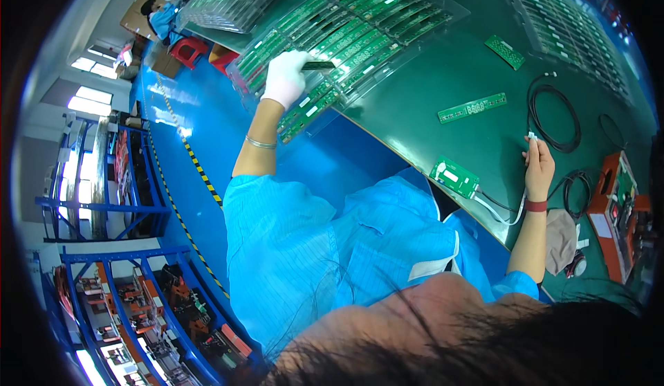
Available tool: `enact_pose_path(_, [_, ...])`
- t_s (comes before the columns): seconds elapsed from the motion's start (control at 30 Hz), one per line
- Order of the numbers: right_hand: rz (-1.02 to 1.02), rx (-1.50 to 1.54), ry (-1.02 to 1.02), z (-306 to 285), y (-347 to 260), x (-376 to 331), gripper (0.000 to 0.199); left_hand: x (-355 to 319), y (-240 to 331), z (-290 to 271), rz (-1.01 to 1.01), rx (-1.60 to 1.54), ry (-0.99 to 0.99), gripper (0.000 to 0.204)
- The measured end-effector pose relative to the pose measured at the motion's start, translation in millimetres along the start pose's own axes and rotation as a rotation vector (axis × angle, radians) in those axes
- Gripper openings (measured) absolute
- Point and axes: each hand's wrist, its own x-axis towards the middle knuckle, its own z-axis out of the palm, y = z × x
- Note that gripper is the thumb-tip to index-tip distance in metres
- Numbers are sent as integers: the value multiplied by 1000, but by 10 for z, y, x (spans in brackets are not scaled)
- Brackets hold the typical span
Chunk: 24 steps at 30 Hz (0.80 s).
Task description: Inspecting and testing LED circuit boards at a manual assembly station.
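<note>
My left hand, in a white glove, is closed on one end of a narrow circuit board. It is over a clear plastic tray packed with rows of green circuit boards. My bare right hand pinches a small white connector at its fingertips, beside a coiled black cable. Between my hands, a green board with a white part lies at the table's front edge, with black and white wires attached. Farther in lies a long green board with a digit display.
A small green board rests on the green table. Another board-filled tray is at the far right. An orange-framed device and a beige cloth are right of my arm. Blue shelving stands left; a person sits far off.
</note>
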Motion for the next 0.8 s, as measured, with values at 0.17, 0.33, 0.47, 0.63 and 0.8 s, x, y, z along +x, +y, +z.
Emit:
enact_pose_path(0.17, [-63, 21, -36, 145, -294, 32, 26, 130, 768, -164, 488, -24, 166, 7])
enact_pose_path(0.33, [-54, 20, -21, 129, -231, 22, 26, 641, 1215, 422, 1047, -51, 136, 6])
enact_pose_path(0.47, [-61, 7, 5, 167, -321, -10, 25, 831, 1263, 639, 1216, -42, 88, 3])
enact_pose_path(0.63, [-50, 17, -2, 166, -325, -2, 25, 840, 1098, 503, 1234, -48, 124, 12])
enact_pose_path(0.8, [-29, 13, -28, 141, -275, 2, 25, 663, 748, 472, 990, -31, 233, 20])
